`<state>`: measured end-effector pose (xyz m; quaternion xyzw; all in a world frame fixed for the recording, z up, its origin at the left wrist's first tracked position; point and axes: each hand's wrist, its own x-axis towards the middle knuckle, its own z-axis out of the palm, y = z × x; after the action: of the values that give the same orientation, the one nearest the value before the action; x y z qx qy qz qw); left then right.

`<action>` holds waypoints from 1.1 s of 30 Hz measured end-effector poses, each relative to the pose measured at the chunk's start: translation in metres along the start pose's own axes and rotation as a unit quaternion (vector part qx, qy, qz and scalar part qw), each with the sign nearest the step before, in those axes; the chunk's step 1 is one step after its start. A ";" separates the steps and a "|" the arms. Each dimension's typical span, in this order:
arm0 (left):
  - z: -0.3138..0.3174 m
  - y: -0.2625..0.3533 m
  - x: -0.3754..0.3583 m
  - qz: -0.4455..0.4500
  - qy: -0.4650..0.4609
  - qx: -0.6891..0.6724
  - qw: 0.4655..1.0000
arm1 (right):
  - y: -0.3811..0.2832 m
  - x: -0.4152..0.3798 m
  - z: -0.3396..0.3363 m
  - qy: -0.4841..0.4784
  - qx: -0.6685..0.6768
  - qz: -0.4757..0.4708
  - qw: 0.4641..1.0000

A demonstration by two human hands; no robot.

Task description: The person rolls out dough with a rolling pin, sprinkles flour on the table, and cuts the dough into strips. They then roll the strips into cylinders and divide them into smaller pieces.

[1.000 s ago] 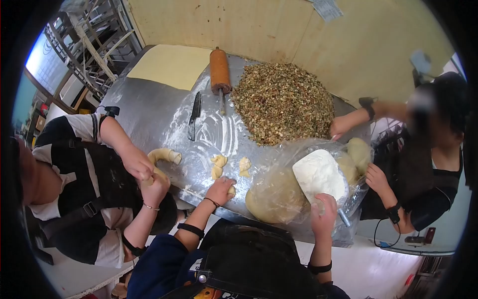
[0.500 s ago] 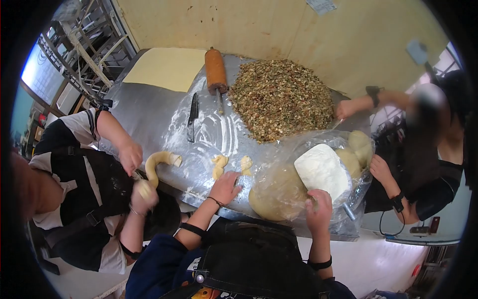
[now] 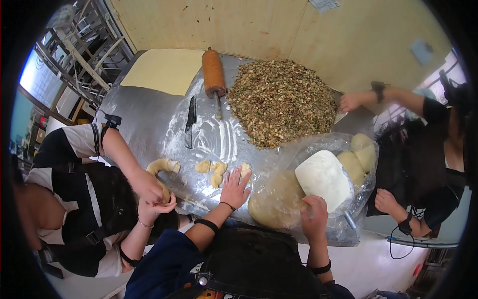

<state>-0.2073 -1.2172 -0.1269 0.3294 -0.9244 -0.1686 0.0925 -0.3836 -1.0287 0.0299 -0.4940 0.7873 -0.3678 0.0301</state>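
Observation:
My left hand [image 3: 235, 190] lies palm down with spread fingers, its fingertips at a small dough piece [image 3: 245, 169] on the floured metal table [image 3: 164, 119]. Two more small dough pieces, a rounded one [image 3: 202, 166] and a lumpy one [image 3: 218, 175], sit just left of it. My right hand [image 3: 314, 219] is raised in front of a clear plastic bag [image 3: 279, 159], fingers bent and blurred; I cannot tell if it holds anything. Inside the bag a large dough mass [image 3: 274, 202] shows, along with smaller dough balls [image 3: 362, 149]. A white tub of flour [image 3: 323, 179] stands on the bag.
On the left, a co-worker's hands [image 3: 152, 197] hold a dough rope [image 3: 162, 167]. Another co-worker's hand [image 3: 351, 101] is beside a big heap of chopped filling [image 3: 281, 102]. A knife [image 3: 190, 122], a rolling pin [image 3: 213, 74] and a rolled dough sheet [image 3: 169, 70] lie farther back.
My left hand has moved right and spread its fingers over by the right dough piece. A rounded dough piece now shows at the left. My right hand has shifted slightly; the left co-worker's hands came together.

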 end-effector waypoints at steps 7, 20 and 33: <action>-0.001 -0.001 0.004 0.003 -0.008 0.004 1.000 | -0.001 0.011 0.017 -0.011 0.022 0.005 1.000; 0.003 -0.003 0.001 0.017 0.001 0.001 1.000 | -0.007 -0.012 0.020 -0.006 0.016 -0.010 1.000; 0.012 -0.009 -0.008 0.005 0.000 -0.008 1.000 | -0.031 -0.008 0.030 -0.016 0.039 -0.057 0.998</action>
<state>-0.1990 -1.2153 -0.1416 0.3243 -0.9247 -0.1753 0.0955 -0.3439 -1.0465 0.0244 -0.5421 0.7425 -0.3913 0.0411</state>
